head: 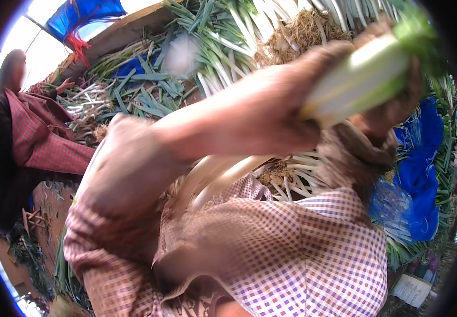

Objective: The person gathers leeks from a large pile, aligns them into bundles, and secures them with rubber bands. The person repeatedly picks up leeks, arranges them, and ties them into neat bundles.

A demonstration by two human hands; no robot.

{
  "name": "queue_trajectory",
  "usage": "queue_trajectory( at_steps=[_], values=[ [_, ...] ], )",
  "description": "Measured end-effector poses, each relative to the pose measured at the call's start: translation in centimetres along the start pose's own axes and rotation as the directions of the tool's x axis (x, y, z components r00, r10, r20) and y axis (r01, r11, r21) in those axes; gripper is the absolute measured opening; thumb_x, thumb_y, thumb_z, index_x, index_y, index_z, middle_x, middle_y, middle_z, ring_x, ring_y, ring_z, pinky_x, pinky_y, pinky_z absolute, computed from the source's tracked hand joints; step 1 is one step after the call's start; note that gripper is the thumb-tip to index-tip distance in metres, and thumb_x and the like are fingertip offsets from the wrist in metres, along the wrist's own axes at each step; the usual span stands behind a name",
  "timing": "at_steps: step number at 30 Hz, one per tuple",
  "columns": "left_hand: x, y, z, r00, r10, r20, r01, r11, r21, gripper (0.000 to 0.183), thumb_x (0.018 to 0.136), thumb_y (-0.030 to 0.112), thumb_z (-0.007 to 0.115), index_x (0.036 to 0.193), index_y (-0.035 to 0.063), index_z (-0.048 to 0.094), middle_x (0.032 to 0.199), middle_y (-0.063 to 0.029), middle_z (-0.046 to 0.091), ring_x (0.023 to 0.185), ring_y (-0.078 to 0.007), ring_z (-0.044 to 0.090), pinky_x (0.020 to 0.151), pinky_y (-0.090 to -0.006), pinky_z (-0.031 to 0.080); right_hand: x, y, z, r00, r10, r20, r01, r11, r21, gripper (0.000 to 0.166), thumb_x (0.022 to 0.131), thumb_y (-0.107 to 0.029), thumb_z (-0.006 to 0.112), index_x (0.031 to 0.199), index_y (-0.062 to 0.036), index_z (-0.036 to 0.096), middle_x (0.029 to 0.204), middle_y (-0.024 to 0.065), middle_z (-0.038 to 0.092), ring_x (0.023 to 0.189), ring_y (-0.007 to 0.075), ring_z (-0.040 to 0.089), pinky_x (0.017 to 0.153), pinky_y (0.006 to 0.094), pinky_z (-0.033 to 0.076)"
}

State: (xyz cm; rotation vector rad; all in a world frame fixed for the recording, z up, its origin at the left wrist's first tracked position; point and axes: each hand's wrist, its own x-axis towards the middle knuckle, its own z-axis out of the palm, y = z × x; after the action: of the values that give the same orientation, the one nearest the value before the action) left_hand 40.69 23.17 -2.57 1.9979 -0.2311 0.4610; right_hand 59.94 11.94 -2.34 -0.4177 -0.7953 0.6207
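Note:
A thick white-and-green leek stalk or bundle (355,87), blurred by motion, is raised at the upper right. My left hand (288,95) reaches across from the left and is closed around its white lower end. On the far side my right hand (395,109) grips it too, its fingers partly hidden behind the white part. Blurred green leaves (416,33) lie at the bundle's upper end. Below my left forearm, pale leek stalks (232,174) rest by my checked garment (292,241). More stalks with brown roots (280,174) show beneath the hands.
Rooted leeks (303,33) are heaped at the top, beside cut green leaves (145,95). Blue plastic sheeting (422,158) runs along the right. Another person (10,138) sits at the left near more leeks (88,103). A wooden board (113,35) edges the heap.

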Motion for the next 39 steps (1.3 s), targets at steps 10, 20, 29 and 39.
queue_trajectory(
  at_steps=[10,20,29,39],
  values=[
    [-8.2,-11.2,3.7,0.87,-0.493,-0.016,0.49,0.86,0.145,0.06,0.09,0.026,0.06,0.139,0.0013,0.035,0.112,-0.025,0.059,0.1,-0.0335,0.06,0.091,-0.0416,0.048,-18.4,-0.1,-32.5,0.061,0.051,-0.997,-0.443,0.896,0.019,0.072,0.077,-0.049,0.073,0.125,-0.0017,0.049,0.123,0.0158,0.056,0.11,0.027,0.055,0.105,0.0427,0.039],
    [-14.6,-20.4,2.6,0.547,-0.816,-0.189,0.693,0.567,-0.445,0.046,0.086,0.016,0.062,0.128,0.0027,0.051,0.107,-0.0209,0.064,0.099,-0.0323,0.063,0.087,-0.0375,0.048,-15.8,25.8,-22.1,0.311,0.707,-0.635,-0.942,0.142,-0.304,0.05,0.091,-0.029,0.062,0.128,0.0017,0.048,0.113,0.015,0.063,0.098,0.0203,0.064,0.077,0.0302,0.054],
    [-12.7,-22.6,2.1,0.602,-0.662,-0.447,0.602,0.744,-0.29,0.04,0.087,0.014,0.062,0.124,0.004,0.055,0.112,-0.018,0.064,0.102,-0.0309,0.063,0.089,-0.0357,0.05,-12.4,40.2,-20.3,0.407,0.808,-0.427,-0.724,0.0,-0.689,0.046,0.085,-0.025,0.061,0.121,0.0026,0.056,0.1,0.0153,0.067,0.085,0.0233,0.066,0.077,0.0364,0.052],
    [-11.9,-22.9,1.1,0.434,-0.771,-0.466,0.294,0.61,-0.735,0.03,0.089,0.012,0.062,0.117,0.002,0.059,0.098,-0.0093,0.067,0.088,-0.0122,0.061,0.079,-0.026,0.048,-4.2,40.6,-15.2,0.76,0.519,-0.392,-0.461,0.004,-0.888,0.043,0.089,-0.026,0.058,0.125,-0.0018,0.054,0.124,0.0175,0.06,0.115,0.0275,0.057,0.096,0.0343,0.046]
  ],
)
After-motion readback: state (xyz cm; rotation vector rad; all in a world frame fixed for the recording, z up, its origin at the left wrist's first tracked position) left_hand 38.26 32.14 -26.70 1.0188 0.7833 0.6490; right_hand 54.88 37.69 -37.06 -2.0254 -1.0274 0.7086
